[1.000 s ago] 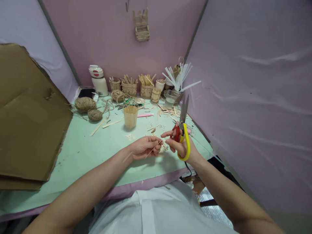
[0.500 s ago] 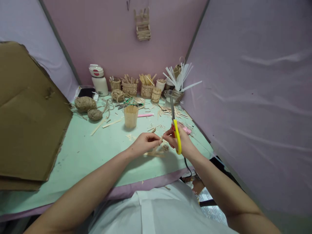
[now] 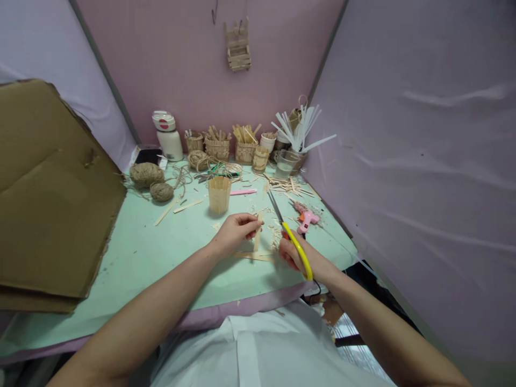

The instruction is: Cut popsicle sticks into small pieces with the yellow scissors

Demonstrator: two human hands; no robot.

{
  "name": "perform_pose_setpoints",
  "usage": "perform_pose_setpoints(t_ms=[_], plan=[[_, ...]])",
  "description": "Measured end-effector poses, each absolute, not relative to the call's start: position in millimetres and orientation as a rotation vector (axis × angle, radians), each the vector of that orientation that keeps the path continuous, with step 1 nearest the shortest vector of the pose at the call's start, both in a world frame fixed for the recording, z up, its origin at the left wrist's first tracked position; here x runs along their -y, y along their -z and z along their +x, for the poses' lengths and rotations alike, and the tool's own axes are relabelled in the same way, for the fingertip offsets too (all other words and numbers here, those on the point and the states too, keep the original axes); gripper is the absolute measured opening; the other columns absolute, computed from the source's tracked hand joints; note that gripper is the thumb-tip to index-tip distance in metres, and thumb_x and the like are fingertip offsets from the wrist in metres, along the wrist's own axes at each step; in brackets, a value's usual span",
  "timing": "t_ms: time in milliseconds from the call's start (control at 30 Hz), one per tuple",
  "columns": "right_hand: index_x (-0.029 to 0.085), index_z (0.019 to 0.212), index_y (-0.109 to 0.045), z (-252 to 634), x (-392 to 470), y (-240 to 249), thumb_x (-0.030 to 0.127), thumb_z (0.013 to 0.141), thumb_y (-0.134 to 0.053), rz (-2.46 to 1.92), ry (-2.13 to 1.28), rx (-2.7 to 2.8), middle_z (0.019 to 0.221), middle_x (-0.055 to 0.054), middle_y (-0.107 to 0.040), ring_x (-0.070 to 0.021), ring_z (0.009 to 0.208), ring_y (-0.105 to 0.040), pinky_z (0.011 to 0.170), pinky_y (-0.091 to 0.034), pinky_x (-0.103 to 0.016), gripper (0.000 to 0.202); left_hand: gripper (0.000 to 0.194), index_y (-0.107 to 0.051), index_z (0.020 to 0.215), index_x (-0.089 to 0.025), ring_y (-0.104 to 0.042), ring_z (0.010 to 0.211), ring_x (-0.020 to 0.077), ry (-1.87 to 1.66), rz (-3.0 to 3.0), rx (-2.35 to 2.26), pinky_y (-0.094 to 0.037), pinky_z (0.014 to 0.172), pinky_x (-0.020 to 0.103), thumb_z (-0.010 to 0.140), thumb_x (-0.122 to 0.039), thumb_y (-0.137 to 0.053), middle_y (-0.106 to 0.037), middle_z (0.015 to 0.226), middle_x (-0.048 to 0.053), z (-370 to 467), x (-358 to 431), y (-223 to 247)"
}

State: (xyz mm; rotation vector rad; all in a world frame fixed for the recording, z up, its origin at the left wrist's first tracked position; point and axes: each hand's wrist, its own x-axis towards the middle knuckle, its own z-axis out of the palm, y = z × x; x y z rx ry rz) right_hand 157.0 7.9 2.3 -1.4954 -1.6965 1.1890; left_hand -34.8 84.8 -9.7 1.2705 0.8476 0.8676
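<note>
My left hand (image 3: 237, 231) pinches a flat wooden craft stick (image 3: 258, 231), held nearly upright over the table. Yellow-handled scissors (image 3: 298, 248) are gripped in my right hand (image 3: 296, 252), their blades pointing up and away, apart from the stick. Below the left hand a few more flat sticks (image 3: 252, 257) lie on the tabletop. Beyond it stands a cup made of wooden sticks (image 3: 220, 196). Small wood shavings (image 3: 276, 236) are scattered between my hands.
A pink glue gun (image 3: 307, 219) lies on the right, its cord running to the front edge. Twine balls (image 3: 147, 176) rest at the left near a big cardboard sheet (image 3: 52, 193). Stick-filled baskets (image 3: 217, 149) and a white bottle (image 3: 170, 141) line the back.
My right hand has drawn away from the left hand and the stick, toward me, and the scissors now tilt left. The left hand still holds the stick, now more upright.
</note>
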Motion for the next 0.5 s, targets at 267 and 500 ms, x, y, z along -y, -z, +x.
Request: perform_pose_setpoints(t_ms=[267, 500], plan=[[0.023, 0.082, -0.035, 147.7, 13.4, -8.4, 0.062, 0.094, -0.032, -1.555, -1.295, 1.860, 0.060, 0.006, -0.044, -0.0109, 0.049, -0.037, 0.048, -0.032, -0.025, 0.042, 0.031, -0.063, 0.071, -0.015, -0.045, 0.047, 0.0078, -0.876, 1.186, -0.973, -0.030, 0.044, 0.020, 0.067, -0.044, -0.073, -0.052, 0.051, -0.004, -44.5, -74.4, 1.0], [0.021, 0.067, -0.039, 124.3, 11.9, -19.3, 0.068, 0.092, -0.029, -1.454, -1.558, 2.022, 0.051, 0.004, -0.043, -0.0107, 0.048, -0.038, 0.045, -0.033, -0.024, 0.054, 0.028, -0.061, 0.073, -0.015, -0.046, 0.043, 0.0071, -0.927, 1.095, -1.075, -0.029, 0.040, 0.018, 0.070, -0.041, -0.070, -0.053, 0.049, -0.004, -75.3, -54.6, 10.7]])
